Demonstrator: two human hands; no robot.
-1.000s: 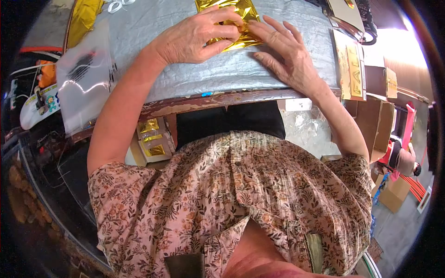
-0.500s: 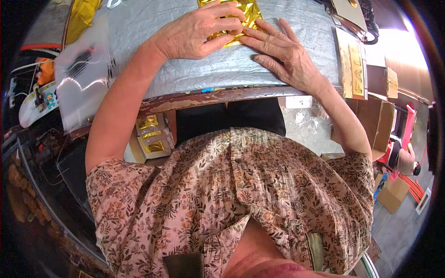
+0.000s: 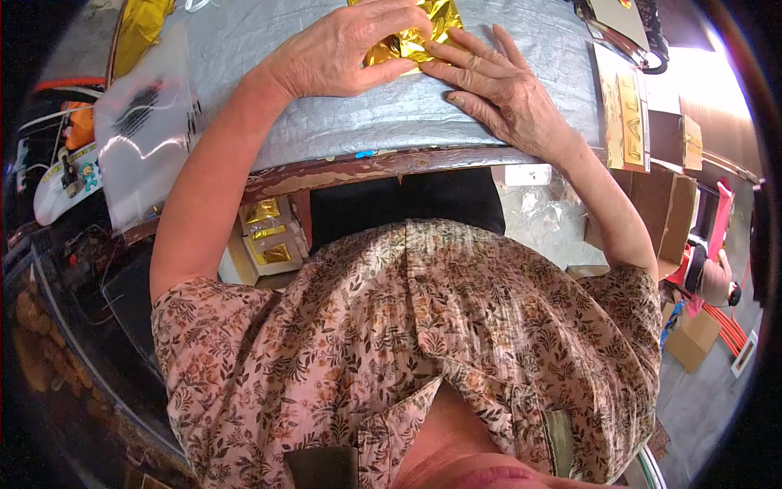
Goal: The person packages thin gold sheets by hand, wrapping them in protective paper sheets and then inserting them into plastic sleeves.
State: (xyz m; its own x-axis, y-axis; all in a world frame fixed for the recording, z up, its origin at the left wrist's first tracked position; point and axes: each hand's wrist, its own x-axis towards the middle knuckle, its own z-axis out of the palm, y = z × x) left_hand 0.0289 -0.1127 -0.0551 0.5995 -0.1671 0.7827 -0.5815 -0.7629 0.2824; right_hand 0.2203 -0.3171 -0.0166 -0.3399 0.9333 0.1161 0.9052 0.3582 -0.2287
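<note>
A crinkled gold foil sheet (image 3: 444, 20) lies at the top centre of the silvery table cover (image 3: 326, 130). My left hand (image 3: 346, 50) arches over the foil's left part, its fingers curled with the thumb pointing right near the foil's lower edge. Whether those fingers pinch anything is hidden. My right hand (image 3: 505, 94) lies flat with fingers spread, and its fingertips rest on the foil's lower right part.
A clear plastic sheet (image 3: 142, 138) hangs over the table's left corner. Gold foil (image 3: 138, 37) lies at the upper left. A gold-lettered panel (image 3: 623, 114) stands at the right edge. Below the table is a box with gold packets (image 3: 273, 236); cardboard boxes (image 3: 672, 208) stand at right.
The fingers of my left hand have shifted slightly over the foil, and more of its crumpled surface shows between the hands. My right hand has barely moved. The view has tilted a little.
</note>
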